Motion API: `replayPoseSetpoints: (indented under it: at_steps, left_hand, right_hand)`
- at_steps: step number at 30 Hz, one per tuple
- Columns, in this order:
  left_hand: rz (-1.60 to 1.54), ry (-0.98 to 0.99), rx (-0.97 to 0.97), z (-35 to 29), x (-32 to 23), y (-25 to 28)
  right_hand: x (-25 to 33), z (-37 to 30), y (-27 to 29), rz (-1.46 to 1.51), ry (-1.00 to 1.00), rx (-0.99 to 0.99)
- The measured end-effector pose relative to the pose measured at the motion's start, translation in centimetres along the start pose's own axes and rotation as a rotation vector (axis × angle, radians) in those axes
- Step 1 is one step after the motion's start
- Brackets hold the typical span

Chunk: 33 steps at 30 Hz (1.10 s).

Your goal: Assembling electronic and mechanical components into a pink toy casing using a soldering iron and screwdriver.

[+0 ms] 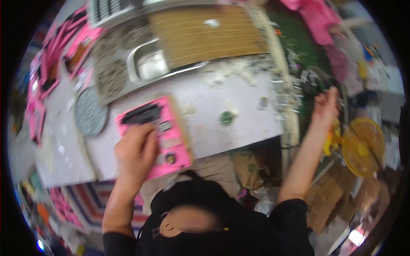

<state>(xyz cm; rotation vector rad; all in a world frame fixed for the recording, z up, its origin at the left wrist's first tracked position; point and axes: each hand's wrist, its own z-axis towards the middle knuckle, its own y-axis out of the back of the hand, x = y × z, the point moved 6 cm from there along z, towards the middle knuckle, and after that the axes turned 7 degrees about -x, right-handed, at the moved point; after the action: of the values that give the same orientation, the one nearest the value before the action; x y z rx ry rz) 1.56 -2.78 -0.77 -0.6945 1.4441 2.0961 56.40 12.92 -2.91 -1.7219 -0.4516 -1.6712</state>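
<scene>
A pink plastic casing (176, 145) lies on the near part of the white table, with a long black part (142, 114) and small fittings set inside it. My left hand (136, 147) is closed over the casing's left side, fingers curled beside the black part. Whatever those fingers grip is hidden under the hand. Far to the right, my right hand (326, 110) reaches out over a green surface (302, 91) strewn with small metallic pieces. Its fingers are extended and look a little apart, though blurred; nothing shows in them.
A metal tray (104, 96) holds heaps of small grey parts, beside a round grey dish (91, 112). A brown striped board (205, 36) lies behind. Pink casings (51, 74) pile at left. A green round piece (226, 118) sits mid-table. A yellow fan (363, 147) stands right.
</scene>
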Motion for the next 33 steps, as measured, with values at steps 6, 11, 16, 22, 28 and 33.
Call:
replayPoseSetpoints:
  at_steps: [6, 11, 16, 22, 28, 33]
  left_hand:
    - [-0.052, -0.080, -0.085, 0.3, -0.2, -0.4]
    - [0.052, -0.102, -0.058, 0.1, -0.3, -0.9]
    - [0.089, -0.103, -0.048, 0.7, -0.8, -1.6]
    - [0.129, -0.111, -0.040, 0.7, -1.1, -1.8]
    - [0.141, -0.114, -0.006, 0.7, -1.1, -1.7]
    - [0.142, -0.126, -0.004, 0.7, -1.0, -1.8]
  right_hand:
    - [3.9, 0.7, 8.7, 0.250, 0.164, -0.033]
    - [1.7, -11.6, 2.7, 0.349, -0.167, 0.252]
    - [0.4, -25.2, -6.8, -0.135, 0.056, 0.646]
    - [-0.3, -29.6, -11.1, -0.137, 0.108, 1.031]
    - [-0.2, -30.4, -12.2, -0.102, 0.208, 1.073]
    - [-0.3, -30.5, -12.7, -0.111, 0.216, 1.091]
